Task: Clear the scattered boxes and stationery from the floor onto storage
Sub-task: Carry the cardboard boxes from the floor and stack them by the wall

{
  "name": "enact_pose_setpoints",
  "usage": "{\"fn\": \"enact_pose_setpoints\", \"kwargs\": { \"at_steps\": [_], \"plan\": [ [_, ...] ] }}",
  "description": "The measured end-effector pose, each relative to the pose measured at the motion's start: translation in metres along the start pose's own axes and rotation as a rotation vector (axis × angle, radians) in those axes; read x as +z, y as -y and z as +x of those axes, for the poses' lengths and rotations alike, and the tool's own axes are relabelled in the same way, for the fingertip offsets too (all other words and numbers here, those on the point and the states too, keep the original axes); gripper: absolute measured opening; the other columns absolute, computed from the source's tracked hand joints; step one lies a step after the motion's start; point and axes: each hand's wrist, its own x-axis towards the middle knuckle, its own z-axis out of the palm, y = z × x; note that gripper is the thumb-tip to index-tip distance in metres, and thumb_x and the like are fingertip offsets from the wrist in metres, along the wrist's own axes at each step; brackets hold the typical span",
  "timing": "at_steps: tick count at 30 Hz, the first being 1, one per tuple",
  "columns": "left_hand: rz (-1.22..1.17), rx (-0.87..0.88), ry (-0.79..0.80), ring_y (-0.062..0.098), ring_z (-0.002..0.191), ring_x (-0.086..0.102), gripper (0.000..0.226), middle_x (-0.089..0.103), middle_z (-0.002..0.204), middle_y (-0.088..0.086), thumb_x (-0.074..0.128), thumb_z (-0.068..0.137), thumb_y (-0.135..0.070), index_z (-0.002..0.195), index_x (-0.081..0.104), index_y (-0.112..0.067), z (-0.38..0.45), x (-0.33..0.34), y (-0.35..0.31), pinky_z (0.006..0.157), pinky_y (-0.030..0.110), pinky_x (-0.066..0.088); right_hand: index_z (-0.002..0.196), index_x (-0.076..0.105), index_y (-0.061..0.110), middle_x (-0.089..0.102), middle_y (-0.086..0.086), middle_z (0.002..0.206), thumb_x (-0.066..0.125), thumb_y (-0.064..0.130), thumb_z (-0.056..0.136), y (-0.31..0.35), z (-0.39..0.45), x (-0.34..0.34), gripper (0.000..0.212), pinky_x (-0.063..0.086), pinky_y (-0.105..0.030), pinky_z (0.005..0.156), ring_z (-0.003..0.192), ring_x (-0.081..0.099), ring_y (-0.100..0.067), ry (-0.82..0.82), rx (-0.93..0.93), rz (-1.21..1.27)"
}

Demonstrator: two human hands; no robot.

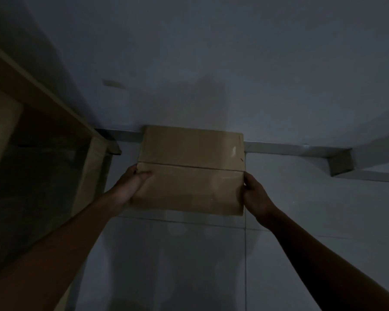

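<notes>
A closed brown cardboard box with a taped seam across its top is held in front of me, above the pale tiled floor. My left hand grips its left edge, thumb on top. My right hand grips its right edge. The box's far edge overlaps the skirting at the foot of the wall. The room is dim, so fine detail on the box is hard to make out.
A wooden shelf unit with a dark open compartment stands at the left, close to my left arm. A pale wall rises behind the box. A wall corner juts out at the right. Tiled floor lies below.
</notes>
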Motion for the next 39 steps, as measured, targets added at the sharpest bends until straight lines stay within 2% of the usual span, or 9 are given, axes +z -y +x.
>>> {"fn": "enact_pose_setpoints", "kwargs": {
  "at_steps": [3,5,10,16,19,21,29,35,39],
  "plan": [
    [0.067,0.049,-0.024,0.025,0.142,0.04,0.086,0.032,0.162,-0.001,0.067,0.087,-0.051,0.158,0.024,-0.031,-0.024,0.01,-0.019,0.115,0.041,0.036,0.156,0.03,0.018,0.042,-0.006,0.154,0.043,0.005,0.101,0.006,-0.004,-0.006,0.058,0.043,-0.043,0.109,0.135,0.047,-0.026,0.024,0.025,-0.015],
    [0.113,0.086,-0.101,0.024,0.147,0.031,0.075,0.023,0.163,0.001,0.061,0.099,-0.031,0.16,0.019,-0.021,-0.039,0.015,-0.026,0.107,0.027,0.033,0.16,0.015,0.02,0.024,-0.005,0.164,0.046,0.023,0.105,0.016,-0.014,-0.013,0.064,0.03,-0.045,0.119,0.147,0.031,-0.028,-0.02,0.09,-0.043],
    [0.201,0.181,-0.127,0.029,0.129,0.051,0.042,0.05,0.147,0.01,0.056,0.101,-0.026,0.142,0.049,-0.015,-0.106,0.011,-0.051,0.107,0.039,0.044,0.16,0.017,0.019,0.019,-0.002,0.166,0.042,0.028,0.108,0.066,-0.076,-0.04,0.059,0.021,-0.041,0.123,0.151,0.022,-0.022,-0.073,0.08,-0.061],
    [0.29,0.259,-0.014,0.019,0.094,0.053,0.009,0.057,0.1,0.007,0.052,0.102,-0.011,0.099,0.059,-0.015,-0.266,0.016,-0.115,0.058,0.014,0.038,0.159,0.024,0.018,0.024,-0.003,0.164,0.042,0.03,0.108,0.148,-0.21,-0.094,0.056,0.018,-0.037,0.123,0.151,0.022,-0.021,-0.092,0.071,-0.066],
    [0.277,0.295,0.091,0.019,0.107,0.055,0.023,0.061,0.112,0.007,0.05,0.104,-0.015,0.119,0.058,0.0,-0.352,0.018,-0.145,0.063,0.004,0.038,0.158,0.025,0.016,0.025,-0.003,0.164,0.042,0.029,0.108,0.184,-0.295,-0.127,0.055,0.016,-0.026,0.115,0.15,0.022,-0.02,-0.134,0.053,-0.059],
    [0.327,0.338,0.152,0.019,0.117,0.057,0.032,0.061,0.127,0.007,0.052,0.104,-0.023,0.13,0.057,-0.004,-0.405,0.019,-0.16,0.075,0.01,0.041,0.158,0.025,0.017,0.025,-0.001,0.164,0.041,0.03,0.108,0.198,-0.349,-0.151,0.054,0.014,-0.023,0.112,0.151,0.019,-0.018,-0.163,0.038,-0.055],
    [0.57,0.57,0.182,0.022,0.119,0.059,0.048,0.062,0.131,0.004,0.056,0.094,-0.043,0.131,0.061,-0.014,-0.586,0.052,-0.204,0.102,0.035,0.046,0.156,0.031,0.024,0.031,0.001,0.161,0.04,0.031,0.108,0.187,-0.573,-0.241,0.049,0.023,-0.032,0.118,0.147,0.028,-0.016,-0.428,0.096,0.199],
    [0.655,0.758,0.24,0.017,0.115,0.06,0.029,0.065,0.125,0.002,0.054,0.102,-0.03,0.126,0.062,-0.015,-0.699,0.126,-0.217,0.096,0.031,0.047,0.155,0.033,0.023,0.034,-0.001,0.16,0.042,0.032,0.108,0.135,-0.703,-0.314,0.049,0.027,-0.034,0.114,0.146,0.032,-0.018,-0.59,0.107,0.277],
    [0.616,0.881,0.228,0.016,0.094,0.062,0.02,0.067,0.11,0.005,0.055,0.102,-0.021,0.118,0.064,-0.013,-0.766,0.189,-0.224,0.077,0.028,0.047,0.154,0.033,0.021,0.034,-0.001,0.16,0.041,0.034,0.108,0.088,-0.773,-0.369,0.049,0.027,-0.034,0.114,0.146,0.032,-0.019,-0.646,0.061,0.287]
  ]
}}
